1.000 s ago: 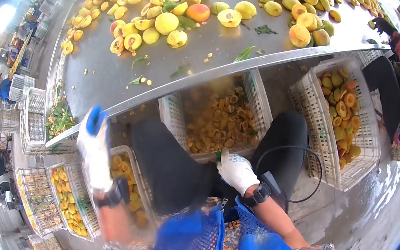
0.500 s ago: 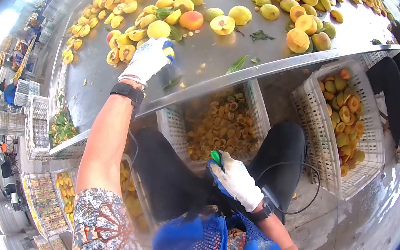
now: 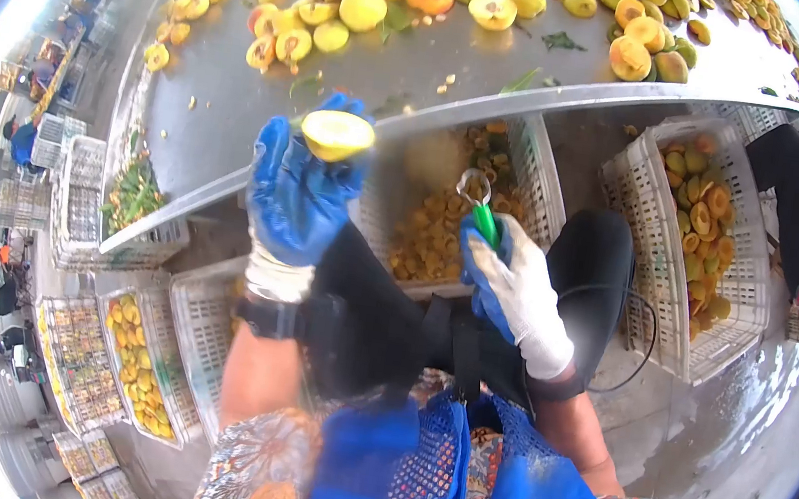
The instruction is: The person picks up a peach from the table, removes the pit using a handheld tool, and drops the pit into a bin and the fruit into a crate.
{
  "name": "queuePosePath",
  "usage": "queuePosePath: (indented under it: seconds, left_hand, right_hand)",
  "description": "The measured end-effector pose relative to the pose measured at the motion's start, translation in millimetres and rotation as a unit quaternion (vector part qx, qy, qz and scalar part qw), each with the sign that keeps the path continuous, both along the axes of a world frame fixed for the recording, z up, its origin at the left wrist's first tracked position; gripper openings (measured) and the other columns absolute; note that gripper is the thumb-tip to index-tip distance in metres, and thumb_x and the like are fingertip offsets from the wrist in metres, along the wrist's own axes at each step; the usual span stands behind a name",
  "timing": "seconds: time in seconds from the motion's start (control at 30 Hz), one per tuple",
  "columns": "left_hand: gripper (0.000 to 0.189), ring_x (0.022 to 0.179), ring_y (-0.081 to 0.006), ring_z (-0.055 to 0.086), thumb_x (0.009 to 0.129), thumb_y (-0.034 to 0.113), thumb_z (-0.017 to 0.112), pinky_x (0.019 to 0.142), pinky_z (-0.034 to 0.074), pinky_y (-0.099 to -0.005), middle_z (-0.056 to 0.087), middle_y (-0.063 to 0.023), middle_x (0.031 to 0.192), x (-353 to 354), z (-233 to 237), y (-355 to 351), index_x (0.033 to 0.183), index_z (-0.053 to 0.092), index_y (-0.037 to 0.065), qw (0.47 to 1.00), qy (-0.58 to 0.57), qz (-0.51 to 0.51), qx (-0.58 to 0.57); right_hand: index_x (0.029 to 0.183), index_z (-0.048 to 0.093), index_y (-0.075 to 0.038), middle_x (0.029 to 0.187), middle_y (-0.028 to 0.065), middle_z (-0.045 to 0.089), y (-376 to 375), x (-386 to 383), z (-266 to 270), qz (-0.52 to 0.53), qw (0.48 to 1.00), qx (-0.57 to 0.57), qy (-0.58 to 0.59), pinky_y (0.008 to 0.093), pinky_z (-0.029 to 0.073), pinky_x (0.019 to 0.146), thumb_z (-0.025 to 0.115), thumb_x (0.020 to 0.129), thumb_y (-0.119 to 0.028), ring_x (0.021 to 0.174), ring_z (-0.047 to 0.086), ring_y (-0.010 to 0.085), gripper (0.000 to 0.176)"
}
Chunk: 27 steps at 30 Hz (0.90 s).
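My left hand (image 3: 302,191), in a blue-and-white glove, holds a halved yellow fruit (image 3: 337,134) with its cut face up, in front of the metal table's edge. In my right hand (image 3: 509,279), gloved the same way, is a green-handled tool (image 3: 484,222) with a metal ring at its tip, pointing up. The tool is right of the fruit and apart from it. Whole and halved fruits (image 3: 362,9) lie on the metal table (image 3: 227,101) beyond my hands.
Below the table edge stands a white crate (image 3: 543,173) of fruit pieces. Another fruit crate (image 3: 740,284) is at the right, near a seated person's dark-clothed leg (image 3: 784,164). More crates (image 3: 195,308) stand at the left. A black cable loops by my right wrist.
My left hand has come back from the fruits on the table and turned palm up, now with a halved fruit. My right hand has risen slightly, and the tool's ring now shows.
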State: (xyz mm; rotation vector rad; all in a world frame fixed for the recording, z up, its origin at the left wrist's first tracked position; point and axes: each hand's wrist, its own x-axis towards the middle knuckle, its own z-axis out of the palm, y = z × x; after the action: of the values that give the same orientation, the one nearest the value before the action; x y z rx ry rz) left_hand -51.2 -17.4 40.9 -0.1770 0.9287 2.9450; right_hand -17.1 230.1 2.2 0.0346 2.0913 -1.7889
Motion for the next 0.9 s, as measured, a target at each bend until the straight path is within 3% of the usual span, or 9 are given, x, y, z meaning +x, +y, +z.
queuePosePath:
  seconds: [0.03,0.07,0.13,0.2,0.27,0.5,0.7,0.8,0.9]
  left_hand:
    - [0.063,0.121,-0.0274,0.057,0.1,0.046,0.046,0.1,0.049,-0.0425,0.056,-0.0192,0.135,11,-9,12,0.137,0.047,-0.005,0.999,-0.019,0.02,0.024]
    - [0.055,0.129,-0.0321,0.051,0.1,0.04,0.05,0.106,0.044,-0.0477,0.053,-0.0196,0.139,17,-29,13,0.136,0.05,-0.002,0.997,-0.013,0.011,0.071]
    - [0.05,0.125,-0.03,0.054,0.101,0.04,0.051,0.104,0.045,-0.0468,0.059,-0.0163,0.132,27,-39,33,0.133,0.054,0.001,0.986,-0.075,0.044,0.142]
    - [0.045,0.12,-0.0288,0.058,0.101,0.038,0.051,0.104,0.046,-0.0448,0.063,-0.0137,0.126,37,-52,39,0.129,0.058,0.003,0.995,-0.044,0.031,0.081]
    - [0.045,0.118,-0.0294,0.059,0.101,0.038,0.051,0.103,0.046,-0.0443,0.064,-0.0137,0.125,40,-49,43,0.128,0.058,0.003,0.998,-0.041,0.038,0.041]
    - [0.042,0.118,-0.0356,0.058,0.101,0.035,0.052,0.108,0.042,-0.0494,0.058,-0.0217,0.128,52,-45,47,0.122,0.057,-0.001,0.995,-0.074,0.071,-0.008]
    - [0.04,0.119,-0.0383,0.056,0.1,0.034,0.053,0.109,0.041,-0.0516,0.058,-0.0219,0.128,60,-43,44,0.12,0.058,-0.001,0.989,-0.094,0.041,0.104]
    - [0.041,0.12,-0.0378,0.056,0.1,0.033,0.052,0.109,0.042,-0.0512,0.058,-0.0215,0.128,62,-55,43,0.123,0.057,-0.001,0.994,-0.036,0.04,0.093]
    - [0.044,0.121,-0.0354,0.056,0.1,0.028,0.05,0.109,0.042,-0.0498,0.057,-0.0208,0.131,60,-53,49,0.132,0.051,-0.002,0.998,-0.019,0.057,-0.005]
  right_hand:
    - [0.111,0.057,-0.002,0.076,0.0197,0.066,-6,3,10,0.022,1.0,0.01,0.009,0.0409,0.05,0.06,0.063,0.094,-0.03,0.066,0.068,0.0292,0.033]
    - [0.11,0.057,-0.002,0.074,0.0201,0.065,-12,6,19,0.043,0.999,0.02,0.02,0.0412,0.05,0.058,0.062,0.094,-0.029,0.064,0.067,0.03,0.031]
    - [0.105,0.055,-0.002,0.067,0.0211,0.063,-25,13,40,0.081,0.995,0.045,0.044,0.0433,0.048,0.054,0.061,0.095,-0.026,0.058,0.066,0.034,0.026]
    - [0.102,0.054,-0.001,0.069,0.0224,0.063,-34,18,38,0.12,0.991,0.058,0.032,0.0451,0.048,0.055,0.062,0.094,-0.025,0.061,0.066,0.0372,0.027]
    - [0.1,0.053,0.0,0.069,0.0231,0.063,-37,23,32,0.116,0.985,0.088,0.094,0.0467,0.049,0.056,0.062,0.093,-0.023,0.063,0.065,0.0393,0.026]
    - [0.102,0.051,0.002,0.072,0.0234,0.063,-41,33,24,0.122,0.954,0.158,0.224,0.0491,0.049,0.058,0.065,0.089,-0.02,0.067,0.063,0.0421,0.029]
    - [0.103,0.051,0.002,0.071,0.0231,0.062,-39,35,17,0.113,0.95,0.162,0.243,0.0479,0.048,0.057,0.066,0.089,-0.02,0.066,0.064,0.0413,0.03]
    - [0.101,0.052,0.001,0.069,0.023,0.062,-35,30,25,0.122,0.973,0.136,0.14,0.0474,0.048,0.056,0.066,0.09,-0.021,0.065,0.064,0.0411,0.029]
    - [0.099,0.053,0.001,0.068,0.0231,0.062,-35,34,28,0.101,0.979,0.112,0.138,0.0479,0.048,0.056,0.066,0.09,-0.022,0.064,0.063,0.0419,0.028]
